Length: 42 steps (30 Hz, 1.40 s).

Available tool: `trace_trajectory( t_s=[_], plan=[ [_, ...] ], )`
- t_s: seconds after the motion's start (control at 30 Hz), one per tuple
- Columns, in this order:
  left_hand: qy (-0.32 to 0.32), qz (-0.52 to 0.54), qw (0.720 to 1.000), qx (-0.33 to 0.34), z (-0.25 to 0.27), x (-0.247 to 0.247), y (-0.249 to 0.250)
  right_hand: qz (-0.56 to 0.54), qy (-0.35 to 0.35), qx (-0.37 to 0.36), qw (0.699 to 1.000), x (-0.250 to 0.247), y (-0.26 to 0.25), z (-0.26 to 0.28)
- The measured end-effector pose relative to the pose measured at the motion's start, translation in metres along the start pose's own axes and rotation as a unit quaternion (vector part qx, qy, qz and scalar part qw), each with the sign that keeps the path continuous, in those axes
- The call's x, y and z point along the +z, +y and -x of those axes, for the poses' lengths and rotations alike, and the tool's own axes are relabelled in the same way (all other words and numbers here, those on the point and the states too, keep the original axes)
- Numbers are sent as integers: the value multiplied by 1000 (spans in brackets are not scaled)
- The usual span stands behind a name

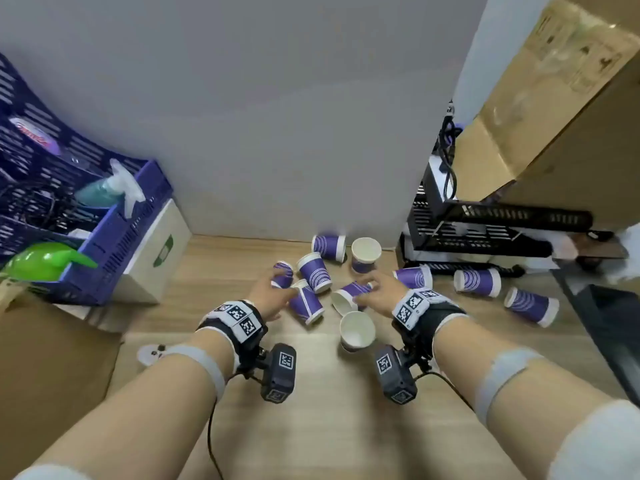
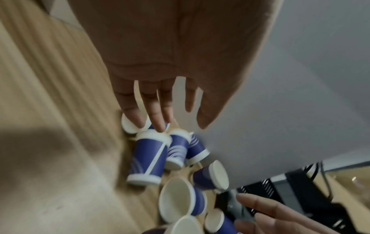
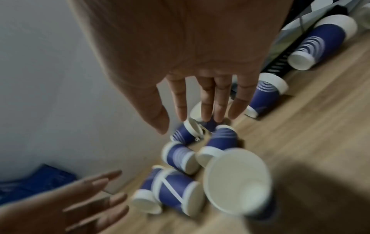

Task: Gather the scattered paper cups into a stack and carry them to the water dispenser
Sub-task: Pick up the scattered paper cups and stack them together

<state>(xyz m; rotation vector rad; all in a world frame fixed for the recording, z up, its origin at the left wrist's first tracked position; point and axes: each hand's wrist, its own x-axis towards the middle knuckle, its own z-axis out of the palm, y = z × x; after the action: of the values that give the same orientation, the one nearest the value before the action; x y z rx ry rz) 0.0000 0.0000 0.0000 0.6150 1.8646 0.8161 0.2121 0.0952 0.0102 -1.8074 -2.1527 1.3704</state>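
Several purple-and-white paper cups lie scattered on the wooden surface (image 1: 311, 410) near the wall. Most are tipped over, such as a cup (image 1: 306, 304) between my hands and two cups (image 1: 478, 282) (image 1: 531, 306) off to the right. Two stand upright with white insides showing (image 1: 356, 330) (image 1: 365, 252). My left hand (image 1: 277, 289) (image 2: 176, 123) is spread open just above the left cluster (image 2: 148, 159). My right hand (image 1: 367, 291) (image 3: 184, 123) is also open, its fingers straight over a tipped cup (image 1: 349, 296) (image 3: 222, 137). Neither hand holds anything; whether they touch a cup I cannot tell.
A blue crate (image 1: 114, 220) holding a spray bottle (image 1: 104, 188) sits on a white box (image 1: 152, 258) at the left. A black wire rack (image 1: 485, 230) and a cardboard box (image 1: 554, 98) crowd the right. A grey wall (image 1: 277, 133) closes the back.
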Motion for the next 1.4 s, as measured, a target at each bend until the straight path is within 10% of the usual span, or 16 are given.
trace_trajectory(
  t_s=[0.4,0.87,1.4],
  plan=[
    [56,-86,995,5,-52,70,-61,41,-3,44,998,51,72,-7],
    [97,-45,991,79,-44,57,-46,-146,156,9,977,6,42,-17],
    [-32,-118,970,209,10,-24,-52,-63,-16,-64,996,55,-62,-14]
  ],
)
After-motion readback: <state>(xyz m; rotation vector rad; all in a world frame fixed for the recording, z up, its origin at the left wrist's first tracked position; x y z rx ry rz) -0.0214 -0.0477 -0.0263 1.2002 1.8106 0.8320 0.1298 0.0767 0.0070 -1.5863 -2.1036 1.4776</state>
